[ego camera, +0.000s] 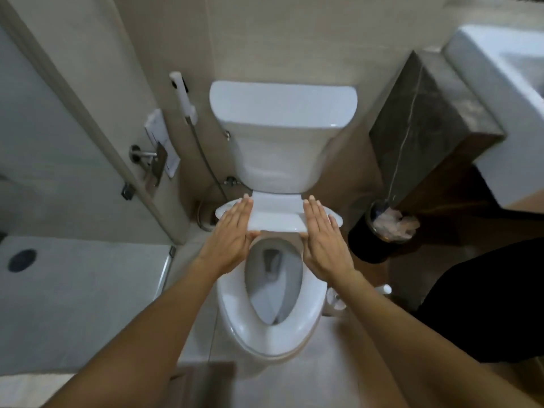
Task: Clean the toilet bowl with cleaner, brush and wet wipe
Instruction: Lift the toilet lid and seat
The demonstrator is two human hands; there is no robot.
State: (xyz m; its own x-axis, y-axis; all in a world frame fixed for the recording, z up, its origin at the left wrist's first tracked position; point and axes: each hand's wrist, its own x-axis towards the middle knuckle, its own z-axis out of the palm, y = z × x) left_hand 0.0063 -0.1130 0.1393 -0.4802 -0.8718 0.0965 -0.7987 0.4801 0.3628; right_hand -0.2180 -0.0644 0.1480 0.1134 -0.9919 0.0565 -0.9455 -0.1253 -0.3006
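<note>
Beige tiled walls and floor close round a white toilet [272, 290] with its tank [279, 142] against the back wall, a sink [500, 98] to the right and a black bin [382, 234] below it. Its seat [312, 295] is down over the bowl [273, 284]. Both flat-fingered hands hold the half-raised lid [276, 214], left hand [232, 234] and right hand [323, 237] at its side edges. This looks like the opening step; next, probably, rest the lid on the tank, then find cleaner. A white object [338, 298], possibly the brush, stands just right of the bowl.

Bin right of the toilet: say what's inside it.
The bin holds crumpled pale plastic or paper near the rim. Anything beneath that is covered, and the counter overhangs its far side.
</note>
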